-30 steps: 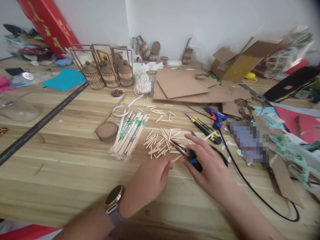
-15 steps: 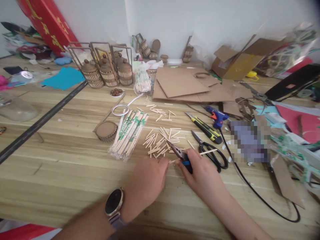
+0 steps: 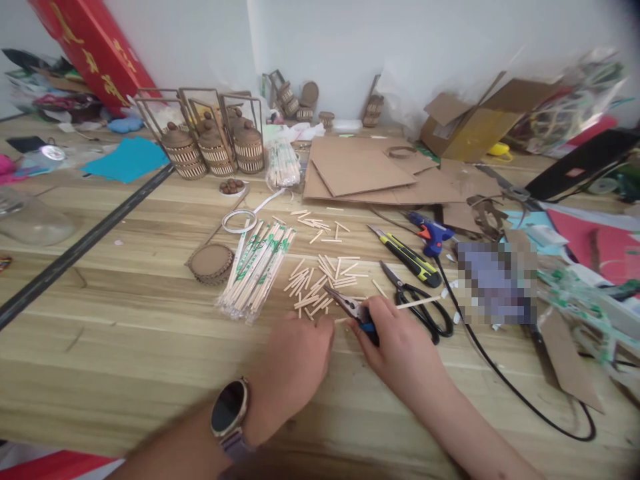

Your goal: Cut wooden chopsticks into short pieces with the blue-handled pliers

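Needle-nose pliers with dark and blue handles are gripped in my right hand, their jaws pointing left over the cut sticks. My left hand, wearing a watch at the wrist, is closed, pinching the end of a thin wooden stick. A longer length of stick juts out to the right of my right hand, in line with that end; the part between is hidden. Just beyond both hands lies a loose pile of short cut sticks. Black-handled scissors rest right of the pliers.
Wrapped chopsticks and a round cardboard piece lie on the left. A yellow-black utility knife and blue glue gun with its cable lie right. Behind are cardboard sheets, small lidded baskets and a carton.
The pliers and my right hand have shifted slightly left, and the pliers' tips sit a little lower over the pile. Both hands keep their hold; the view has moved slightly.
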Demonstrator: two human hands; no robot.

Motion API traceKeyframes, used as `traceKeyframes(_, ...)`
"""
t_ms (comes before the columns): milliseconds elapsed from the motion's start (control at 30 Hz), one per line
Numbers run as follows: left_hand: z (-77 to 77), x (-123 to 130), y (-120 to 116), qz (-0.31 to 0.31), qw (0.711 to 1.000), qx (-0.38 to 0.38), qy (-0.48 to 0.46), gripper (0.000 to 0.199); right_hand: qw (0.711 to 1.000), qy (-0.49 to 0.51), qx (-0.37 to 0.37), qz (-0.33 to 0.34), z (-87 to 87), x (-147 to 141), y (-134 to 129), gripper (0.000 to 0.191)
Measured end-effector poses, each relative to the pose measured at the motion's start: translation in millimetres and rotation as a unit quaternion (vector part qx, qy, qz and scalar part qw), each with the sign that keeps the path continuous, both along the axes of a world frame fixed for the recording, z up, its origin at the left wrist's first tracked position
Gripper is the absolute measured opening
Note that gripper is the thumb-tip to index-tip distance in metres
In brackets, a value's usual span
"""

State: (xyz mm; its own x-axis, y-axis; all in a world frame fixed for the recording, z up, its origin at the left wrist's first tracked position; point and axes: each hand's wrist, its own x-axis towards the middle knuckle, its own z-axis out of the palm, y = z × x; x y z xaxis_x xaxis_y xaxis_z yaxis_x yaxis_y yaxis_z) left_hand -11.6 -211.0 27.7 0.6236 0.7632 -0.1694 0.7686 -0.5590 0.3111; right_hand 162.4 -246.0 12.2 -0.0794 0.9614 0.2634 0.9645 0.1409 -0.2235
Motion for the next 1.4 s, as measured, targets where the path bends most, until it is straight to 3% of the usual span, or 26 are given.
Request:
traceKeyframes(100,-3.0,-7,8,-0.028,0.990,-0.062,-0.123,0.030,0.988,0.126,-0.069,0.050,6.6,13,5,0.017)
traceKeyframes(200,-4.5,-12,12,-0.031,0.962,-0.164,-0.215,0.037,0.969,0.198,-0.109,0.097,13.8,24,8,0.019)
traceKeyframes(467,7.1,-13,11,-0.054,0.926,-0.257,-0.273,0.033,0.954,0.253,-0.117,0.114,20.5,35,7,0.022)
traceKeyframes(600,7.4,-12,14,0.042,0.918,-0.249,-0.306,0.034,0.963,0.234,-0.093,0.094,19.4,35,6,0.019)
traceKeyframes(733,0.8,-10,15,0.071,0.905,-0.277,-0.315,0.031,0.961,0.200,-0.099,0.163,13.3,23,2,0.008)
traceKeyframes(833,-4.7,-9,12,0.064,0.917,-0.261,-0.295,0.019,0.952,0.194,-0.111,0.207,7.7,16,-1,0.031)
traceKeyframes(967,-6.5,-8,9,0.065,0.916,-0.277,-0.284,0.012,0.957,0.186,-0.096,0.203,3.9,12,-4,0.043)
traceKeyframes(1267,11.0,-9,10,0.012,0.896,-0.360,-0.261,0.024,0.950,0.167,-0.088,0.248,4.0,12,-7,0.044)
traceKeyframes(1400,4.3,-10,12,0.009,0.891,-0.368,-0.265,0.020,0.953,0.179,-0.035,0.243,2.4,13,-6,0.047)
